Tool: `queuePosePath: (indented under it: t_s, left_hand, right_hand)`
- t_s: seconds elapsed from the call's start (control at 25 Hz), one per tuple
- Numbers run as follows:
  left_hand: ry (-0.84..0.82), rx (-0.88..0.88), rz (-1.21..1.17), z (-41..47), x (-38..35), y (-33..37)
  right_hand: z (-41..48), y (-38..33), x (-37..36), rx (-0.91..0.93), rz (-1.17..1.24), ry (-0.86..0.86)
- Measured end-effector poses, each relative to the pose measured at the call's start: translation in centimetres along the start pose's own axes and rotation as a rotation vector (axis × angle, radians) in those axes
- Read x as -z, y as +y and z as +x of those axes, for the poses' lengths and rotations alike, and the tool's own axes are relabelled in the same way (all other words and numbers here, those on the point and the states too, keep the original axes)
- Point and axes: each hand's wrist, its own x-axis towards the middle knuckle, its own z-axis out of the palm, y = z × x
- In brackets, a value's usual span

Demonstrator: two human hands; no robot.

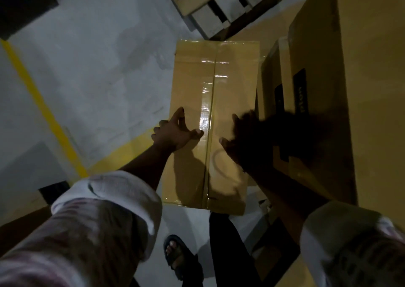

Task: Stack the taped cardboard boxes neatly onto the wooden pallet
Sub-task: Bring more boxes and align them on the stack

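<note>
1. Taped box lies straight ahead, on or just above the floor; which, I cannot tell. Larger cartons crowd its right side.
2. Its long axis and tape seam run away from the person, toward the wooden pallet beyond the far end.
3. Left hand: spread wide at the left edge, thumb on top near the seam.
4. Right hand: dark and blurred, splayed over the right half; contact unclear.
5. The hands sit level, about mid-length.

One taped cardboard box lay in view, beside at least two larger cardboard boxes. There was one wooden pallet, one sandalled foot, and two hands: the left hand and right hand.
</note>
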Motion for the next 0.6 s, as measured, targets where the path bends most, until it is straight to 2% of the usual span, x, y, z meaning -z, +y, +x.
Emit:
queuePosePath:
  t_s: [0.08, 0.2, 0.24, 0.32, 0.36, 0.48, 0.6]
  left_hand:
    - [-0.046, -0.012, -0.041, -0.3, 1.1, -0.7]
    - [-0.059, -0.076, -0.092, -4.5, 3.6, -2.7]
    - [-0.045, -0.09, -0.104, -6.1, 4.4, -4.0]
    - [0.003, -0.108, -0.12, -9.7, 7.0, -6.7]
    - [0.036, -0.106, -0.123, -12.1, 8.5, -8.4]
    - [0.197, -0.092, -0.103, -18.9, 12.8, -13.8]
    - [0.28, -0.032, -0.172, -25.5, 16.9, -20.8]
  right_hand:
    - [0.5, -0.2, 0.6, 0.117, -0.147, -0.026]
    - [-0.2, -2.6, 3.8, 0.484, -0.358, -0.154]
    - [-1.2, -4.4, 5.4, 0.465, -0.371, -0.179]
    - [-3.5, -8.7, 7.9, 0.205, -0.089, -0.129]
    - [-4.8, -11.3, 9.1, 0.133, -0.018, -0.08]
    - [-8.7, -19.7, 12.7, 0.214, -0.016, 0.026]
    - [-13.3, -28.4, 16.2, 0.33, -0.019, 0.067]
